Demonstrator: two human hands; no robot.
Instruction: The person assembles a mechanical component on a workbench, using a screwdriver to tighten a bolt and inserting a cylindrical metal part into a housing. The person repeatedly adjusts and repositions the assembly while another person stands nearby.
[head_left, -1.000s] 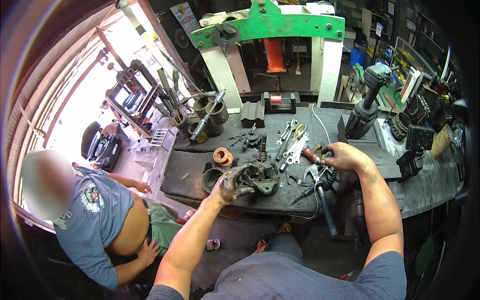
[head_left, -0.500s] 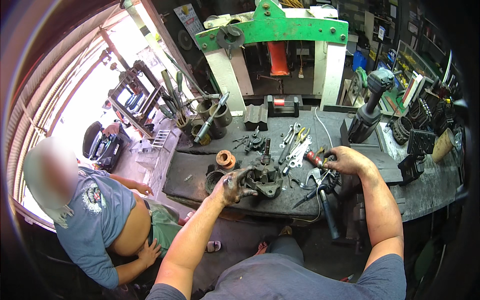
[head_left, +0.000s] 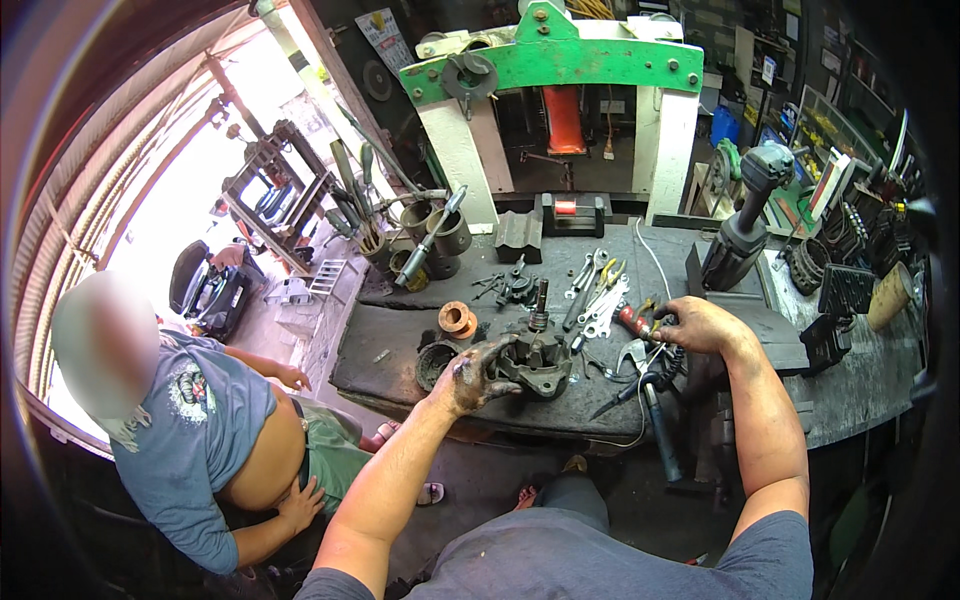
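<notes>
My left hand (head_left: 472, 378), dark with grease, is closed around the left side of a dark metal housing (head_left: 546, 378) on the bench, its thumb along the housing's flange. A toothed shaft (head_left: 540, 308) stands upright at the housing's far side. My right hand (head_left: 698, 326) is bent down with its fingers pinched on a red-handled tool (head_left: 634, 321); its working end cannot be made out. Below that hand lie a hammer (head_left: 655, 415) and a pair of pliers (head_left: 615, 403). Left of the housing are a dark ring (head_left: 432, 366) and a copper-coloured flanged bushing (head_left: 457, 319).
Several wrenches (head_left: 604, 305) lie mid-bench near a small dark mechanism (head_left: 516, 288). Tool-filled metal cups (head_left: 450, 240) stand back left. A black power tool (head_left: 742, 225) stands upright at right. A green-and-white press frame (head_left: 560, 62) rises behind. Another person (head_left: 215, 430) is at the left.
The view has shifted slightly, moving the bench a little right and down in the picture. My left fingers reach further over the housing. My right hand stays at the red-handled tool.
</notes>
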